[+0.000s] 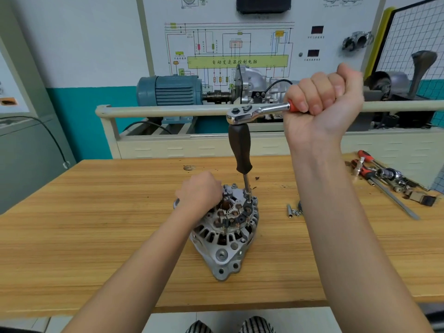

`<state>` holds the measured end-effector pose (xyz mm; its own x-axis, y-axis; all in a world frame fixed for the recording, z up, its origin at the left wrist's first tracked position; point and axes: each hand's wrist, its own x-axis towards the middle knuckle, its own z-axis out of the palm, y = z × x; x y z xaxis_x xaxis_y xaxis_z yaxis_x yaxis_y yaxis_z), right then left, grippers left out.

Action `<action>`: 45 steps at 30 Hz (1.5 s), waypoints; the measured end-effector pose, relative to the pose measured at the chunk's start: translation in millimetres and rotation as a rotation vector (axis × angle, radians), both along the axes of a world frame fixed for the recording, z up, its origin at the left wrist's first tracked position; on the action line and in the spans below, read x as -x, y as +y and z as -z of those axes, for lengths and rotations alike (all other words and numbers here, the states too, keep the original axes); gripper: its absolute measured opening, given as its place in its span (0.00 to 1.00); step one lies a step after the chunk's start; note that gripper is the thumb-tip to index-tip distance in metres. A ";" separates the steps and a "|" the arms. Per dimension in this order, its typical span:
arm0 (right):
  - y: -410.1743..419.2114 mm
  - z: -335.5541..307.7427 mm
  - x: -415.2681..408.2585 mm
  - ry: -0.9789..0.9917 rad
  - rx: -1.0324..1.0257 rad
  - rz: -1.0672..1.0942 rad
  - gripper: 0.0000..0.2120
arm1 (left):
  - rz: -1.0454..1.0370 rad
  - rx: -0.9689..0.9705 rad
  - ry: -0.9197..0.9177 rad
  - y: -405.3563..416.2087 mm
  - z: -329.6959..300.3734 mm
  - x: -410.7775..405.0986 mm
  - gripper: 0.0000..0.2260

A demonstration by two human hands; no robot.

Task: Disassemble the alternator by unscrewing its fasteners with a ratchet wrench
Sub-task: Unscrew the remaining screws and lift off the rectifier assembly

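Observation:
A grey alternator (223, 239) stands on the wooden table (96, 224) with its open, finned end up. My left hand (200, 192) presses down on its top left rim, fingers curled over the edge. My right hand (324, 97) is raised high and closed around the red handle of a chrome ratchet wrench (254, 112). The ratchet head sits on a black-handled driver extension (240, 147) that stands upright, its socket tip on a fastener at the alternator's top right rim.
Loose small bolts (292, 210) lie right of the alternator. A pile of tools (384, 176), with red-handled drivers, sockets and a long rod, lies at the table's far right. Behind the table stands a training bench with a blue motor (168, 91) and a rail.

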<state>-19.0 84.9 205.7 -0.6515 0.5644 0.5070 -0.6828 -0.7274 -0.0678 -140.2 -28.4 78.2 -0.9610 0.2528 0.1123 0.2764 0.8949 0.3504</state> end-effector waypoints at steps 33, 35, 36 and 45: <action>-30.9 39.5 -37.1 0.250 -0.255 0.545 0.24 | 0.500 -1.358 -0.087 48.8 -74.2 -79.3 0.20; -29.3 42.2 -41.1 0.273 -0.248 0.549 0.23 | 0.518 -1.336 -0.079 50.7 -73.7 -82.8 0.18; -25.6 42.4 -43.5 0.257 -0.234 0.523 0.23 | 0.521 -1.317 -0.077 51.8 -73.1 -83.6 0.19; -5.2 34.9 -45.2 0.089 -0.086 0.376 0.29 | 0.626 -1.273 -0.143 53.0 -69.6 -78.5 0.26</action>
